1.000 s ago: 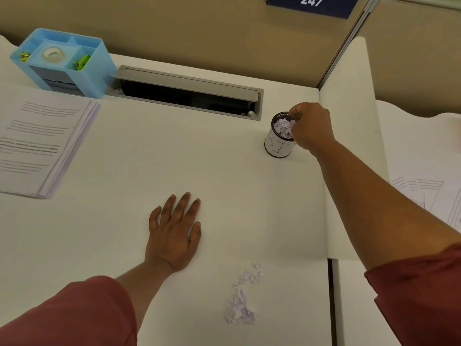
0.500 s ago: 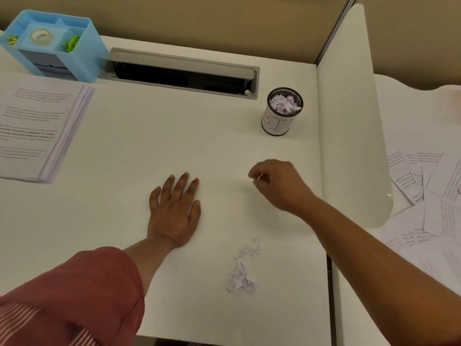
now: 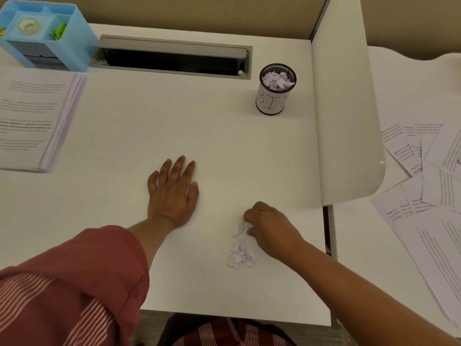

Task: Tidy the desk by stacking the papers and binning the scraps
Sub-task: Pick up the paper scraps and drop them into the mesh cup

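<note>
scraps (image 3: pixel 240 250) of torn paper heaped just under the right hand (image 3: pixel 270 228), its curled fingertips pinching the pile's top, left hand (image 3: pixel 173 193) flat, fingers spread, bin (image 3: pixel 273 96) well beyond

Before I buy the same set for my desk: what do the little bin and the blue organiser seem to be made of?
The bin looks like dark wire mesh, probably metal, judging by its fine grid rim, with a white paper label lettered BIN wrapped around it. The blue organiser looks like moulded plastic: smooth, evenly coloured walls with a slight sheen.
</note>
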`<state>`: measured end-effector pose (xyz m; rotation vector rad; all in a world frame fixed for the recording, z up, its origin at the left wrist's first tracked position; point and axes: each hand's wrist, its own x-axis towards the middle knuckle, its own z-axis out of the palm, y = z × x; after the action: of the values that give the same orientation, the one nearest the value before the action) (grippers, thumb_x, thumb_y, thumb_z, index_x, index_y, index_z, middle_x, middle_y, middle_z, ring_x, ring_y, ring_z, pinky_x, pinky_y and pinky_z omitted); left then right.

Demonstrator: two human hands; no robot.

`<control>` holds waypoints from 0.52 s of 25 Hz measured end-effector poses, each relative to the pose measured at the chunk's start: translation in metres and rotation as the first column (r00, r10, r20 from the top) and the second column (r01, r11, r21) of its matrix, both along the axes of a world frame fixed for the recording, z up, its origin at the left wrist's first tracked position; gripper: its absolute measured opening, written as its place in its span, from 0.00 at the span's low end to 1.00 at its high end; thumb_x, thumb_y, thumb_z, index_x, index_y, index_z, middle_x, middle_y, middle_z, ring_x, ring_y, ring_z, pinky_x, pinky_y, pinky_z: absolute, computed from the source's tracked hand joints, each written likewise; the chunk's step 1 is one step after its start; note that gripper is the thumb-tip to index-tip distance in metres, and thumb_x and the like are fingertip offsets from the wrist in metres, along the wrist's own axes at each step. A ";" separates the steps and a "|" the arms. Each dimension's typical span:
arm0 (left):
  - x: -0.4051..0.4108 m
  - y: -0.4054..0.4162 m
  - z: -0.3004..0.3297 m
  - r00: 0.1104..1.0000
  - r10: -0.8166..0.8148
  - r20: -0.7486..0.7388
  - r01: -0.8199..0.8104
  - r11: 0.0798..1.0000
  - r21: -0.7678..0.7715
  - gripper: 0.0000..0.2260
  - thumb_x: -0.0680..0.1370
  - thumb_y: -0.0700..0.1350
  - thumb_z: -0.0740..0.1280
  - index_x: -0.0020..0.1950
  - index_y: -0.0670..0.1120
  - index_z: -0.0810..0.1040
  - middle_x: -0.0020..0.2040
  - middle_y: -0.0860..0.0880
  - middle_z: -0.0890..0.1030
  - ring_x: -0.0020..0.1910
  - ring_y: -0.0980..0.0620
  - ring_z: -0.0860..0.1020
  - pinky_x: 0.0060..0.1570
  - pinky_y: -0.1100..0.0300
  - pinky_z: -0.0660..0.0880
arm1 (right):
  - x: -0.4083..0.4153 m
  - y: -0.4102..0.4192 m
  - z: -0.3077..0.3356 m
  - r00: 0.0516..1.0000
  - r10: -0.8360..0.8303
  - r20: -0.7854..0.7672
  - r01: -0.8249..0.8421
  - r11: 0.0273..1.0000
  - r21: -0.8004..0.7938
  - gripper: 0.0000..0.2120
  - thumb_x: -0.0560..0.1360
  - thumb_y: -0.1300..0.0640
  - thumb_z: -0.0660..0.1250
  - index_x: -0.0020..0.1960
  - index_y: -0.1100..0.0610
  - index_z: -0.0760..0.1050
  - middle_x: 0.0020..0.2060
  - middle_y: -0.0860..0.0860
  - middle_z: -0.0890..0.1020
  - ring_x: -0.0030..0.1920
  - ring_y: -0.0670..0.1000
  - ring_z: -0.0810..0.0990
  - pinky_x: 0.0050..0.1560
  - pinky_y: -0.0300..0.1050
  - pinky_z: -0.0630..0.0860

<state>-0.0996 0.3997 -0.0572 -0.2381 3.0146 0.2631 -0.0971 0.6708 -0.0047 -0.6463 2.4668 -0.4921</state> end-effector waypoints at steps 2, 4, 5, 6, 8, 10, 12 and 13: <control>0.000 0.000 0.000 1.000 0.003 0.003 -0.003 1.000 0.003 0.27 0.82 0.59 0.48 0.81 0.57 0.57 0.83 0.53 0.56 0.81 0.47 0.51 0.76 0.44 0.50 | 0.003 -0.006 0.000 0.998 -0.063 0.010 0.063 0.997 -0.050 0.11 0.76 0.64 0.64 0.56 0.58 0.79 0.50 0.53 0.76 0.48 0.57 0.78 0.48 0.51 0.77; 0.000 0.000 0.001 1.000 0.003 0.005 -0.003 1.000 -0.004 0.27 0.82 0.59 0.47 0.82 0.57 0.57 0.83 0.53 0.55 0.81 0.48 0.51 0.76 0.44 0.50 | 0.009 -0.014 0.003 0.995 -0.095 0.034 0.097 0.993 -0.066 0.12 0.75 0.60 0.64 0.57 0.58 0.79 0.51 0.52 0.76 0.49 0.56 0.77 0.48 0.50 0.77; 0.000 0.000 0.001 1.000 0.003 0.004 -0.003 1.000 -0.005 0.27 0.82 0.59 0.47 0.82 0.57 0.56 0.83 0.53 0.55 0.81 0.47 0.51 0.76 0.44 0.50 | 0.012 -0.018 0.005 0.995 -0.088 0.037 0.090 0.995 -0.052 0.12 0.75 0.55 0.65 0.57 0.58 0.77 0.51 0.52 0.75 0.50 0.55 0.76 0.48 0.50 0.77; 0.000 0.000 0.000 1.000 0.001 0.003 -0.001 1.000 -0.004 0.27 0.82 0.59 0.47 0.82 0.57 0.56 0.83 0.53 0.55 0.81 0.47 0.51 0.76 0.45 0.50 | 0.015 -0.021 0.007 0.997 -0.069 0.037 0.070 0.997 -0.021 0.14 0.74 0.50 0.67 0.57 0.56 0.76 0.51 0.51 0.73 0.50 0.55 0.74 0.48 0.50 0.77; 0.000 -0.001 0.000 1.000 -0.002 -0.001 0.002 1.000 -0.007 0.27 0.82 0.59 0.47 0.82 0.57 0.57 0.83 0.53 0.55 0.81 0.47 0.51 0.76 0.44 0.50 | 0.017 -0.028 0.009 1.000 -0.015 0.012 0.014 0.998 0.065 0.15 0.74 0.47 0.68 0.54 0.55 0.74 0.51 0.51 0.71 0.49 0.54 0.71 0.46 0.51 0.77; 0.000 -0.001 -0.001 1.000 -0.003 -0.006 0.003 1.000 -0.009 0.26 0.82 0.58 0.48 0.82 0.57 0.57 0.83 0.52 0.56 0.81 0.47 0.52 0.76 0.44 0.51 | 0.016 -0.033 0.008 0.999 0.028 -0.024 -0.026 0.996 0.090 0.07 0.76 0.53 0.66 0.51 0.56 0.73 0.50 0.52 0.71 0.46 0.55 0.70 0.42 0.51 0.77; 0.000 -0.001 -0.002 1.000 -0.004 -0.009 0.004 1.000 -0.009 0.26 0.83 0.58 0.48 0.81 0.57 0.57 0.82 0.52 0.56 0.81 0.47 0.52 0.76 0.44 0.51 | 0.015 -0.037 0.005 0.997 0.066 -0.040 -0.062 0.994 0.088 0.02 0.76 0.62 0.64 0.46 0.57 0.71 0.47 0.53 0.70 0.43 0.56 0.70 0.37 0.49 0.74; 0.000 -0.001 -0.002 1.000 -0.004 -0.010 0.004 1.000 -0.009 0.26 0.83 0.58 0.48 0.82 0.57 0.57 0.82 0.52 0.56 0.81 0.46 0.52 0.76 0.44 0.51 | 0.015 -0.037 0.002 0.995 0.086 -0.052 -0.081 0.993 0.087 0.04 0.75 0.65 0.63 0.44 0.57 0.70 0.45 0.53 0.70 0.42 0.56 0.69 0.35 0.47 0.70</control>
<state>-0.0996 0.3984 -0.0593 -0.2315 3.0264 0.2518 -0.0821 0.6335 -0.0025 -0.7341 2.4858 -0.3390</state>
